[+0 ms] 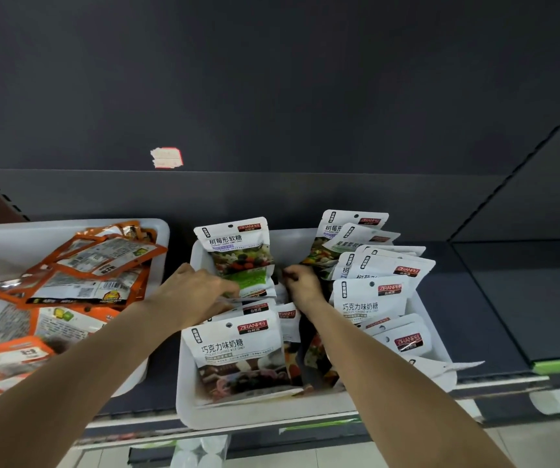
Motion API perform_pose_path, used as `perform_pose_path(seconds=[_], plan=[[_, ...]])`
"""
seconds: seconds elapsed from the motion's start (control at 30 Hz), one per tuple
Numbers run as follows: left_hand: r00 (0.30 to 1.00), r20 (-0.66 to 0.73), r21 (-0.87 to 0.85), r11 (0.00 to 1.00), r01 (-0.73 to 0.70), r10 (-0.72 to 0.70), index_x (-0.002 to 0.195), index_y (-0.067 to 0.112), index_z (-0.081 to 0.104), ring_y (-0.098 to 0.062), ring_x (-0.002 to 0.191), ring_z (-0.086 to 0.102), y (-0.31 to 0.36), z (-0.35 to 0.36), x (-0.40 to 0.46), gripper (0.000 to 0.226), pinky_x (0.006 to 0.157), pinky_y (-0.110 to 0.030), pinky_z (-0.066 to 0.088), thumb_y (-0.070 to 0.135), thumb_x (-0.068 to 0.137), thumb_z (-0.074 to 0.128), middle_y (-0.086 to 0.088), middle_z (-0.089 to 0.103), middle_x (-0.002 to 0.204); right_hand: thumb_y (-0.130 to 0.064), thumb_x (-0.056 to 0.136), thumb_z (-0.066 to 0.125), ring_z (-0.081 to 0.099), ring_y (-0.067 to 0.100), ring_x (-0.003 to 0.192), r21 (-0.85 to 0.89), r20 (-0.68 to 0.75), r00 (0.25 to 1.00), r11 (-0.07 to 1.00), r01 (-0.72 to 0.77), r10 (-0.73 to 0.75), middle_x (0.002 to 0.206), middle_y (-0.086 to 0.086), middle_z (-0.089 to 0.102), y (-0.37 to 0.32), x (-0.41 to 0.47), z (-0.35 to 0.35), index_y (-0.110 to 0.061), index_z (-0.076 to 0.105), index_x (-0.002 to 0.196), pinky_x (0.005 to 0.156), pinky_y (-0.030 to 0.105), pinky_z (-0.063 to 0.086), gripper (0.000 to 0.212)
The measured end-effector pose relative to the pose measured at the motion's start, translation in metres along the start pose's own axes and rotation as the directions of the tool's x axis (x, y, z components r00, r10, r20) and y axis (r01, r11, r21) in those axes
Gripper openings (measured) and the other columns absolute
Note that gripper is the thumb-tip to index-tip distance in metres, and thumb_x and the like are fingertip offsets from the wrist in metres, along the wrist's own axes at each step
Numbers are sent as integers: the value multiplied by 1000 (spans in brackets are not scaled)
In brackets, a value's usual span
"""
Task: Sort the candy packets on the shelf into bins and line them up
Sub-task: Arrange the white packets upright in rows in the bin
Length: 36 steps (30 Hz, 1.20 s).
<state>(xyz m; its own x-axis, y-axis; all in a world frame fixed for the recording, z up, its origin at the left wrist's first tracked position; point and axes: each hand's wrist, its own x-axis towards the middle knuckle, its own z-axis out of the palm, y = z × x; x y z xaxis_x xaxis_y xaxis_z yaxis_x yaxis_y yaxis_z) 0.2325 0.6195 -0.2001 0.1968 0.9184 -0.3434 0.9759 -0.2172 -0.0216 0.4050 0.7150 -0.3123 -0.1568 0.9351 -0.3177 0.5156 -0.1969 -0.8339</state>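
Both hands reach into one of two white bins: left hand grips white packets, right hand curled, hold unclear.

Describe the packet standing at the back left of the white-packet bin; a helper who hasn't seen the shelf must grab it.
Find the white bin right of the bin of orange packets. At its back left corner a white packet stands upright, above the left hand. Unlike the front chocolate packet, it shows colourful berry-shaped sweets.
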Motion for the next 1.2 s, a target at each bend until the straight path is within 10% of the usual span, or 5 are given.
perform_pose_path(seconds=[0.37, 0.57, 1.2], plan=[[994, -79, -218, 974, 61, -80, 119, 27, 51, -23, 107, 56, 3, -9, -17, 23, 99, -37, 35, 33, 98, 47, 0, 59, 99, -1, 94, 43, 56, 29, 100, -243, -128, 982, 964, 109, -143, 111, 16, 60, -42, -35, -25, -3, 56, 109, 78, 26, 38, 20], [984, -78, -270, 953, 136, -163, 142, 31, 37, -25, 121, 48, -2, -27, -25, 50, 98, -40, 41, 25, 94, 52, -4, 54, 133, 4, 91, 42, 52, 25, 96, -513, -142, 936, 833, 208, -321, 112, 13, 52, -76, -52, -40, -7, 51, 110, 74, 27, 37, 24], [997, -50, -367, 929, 36, -58, 140, 27, 44, -22, 122, 51, 6, -29, -27, 49, 91, -32, 49, 9, 95, 47, -4, 47, 143, -10, 98, 45, 59, 26, 76, -399, -163, 827, 802, 444, -539, 89, 12, 63, -109, -95, -81, -8, 51, 103, 65, 34, 46, 8]])
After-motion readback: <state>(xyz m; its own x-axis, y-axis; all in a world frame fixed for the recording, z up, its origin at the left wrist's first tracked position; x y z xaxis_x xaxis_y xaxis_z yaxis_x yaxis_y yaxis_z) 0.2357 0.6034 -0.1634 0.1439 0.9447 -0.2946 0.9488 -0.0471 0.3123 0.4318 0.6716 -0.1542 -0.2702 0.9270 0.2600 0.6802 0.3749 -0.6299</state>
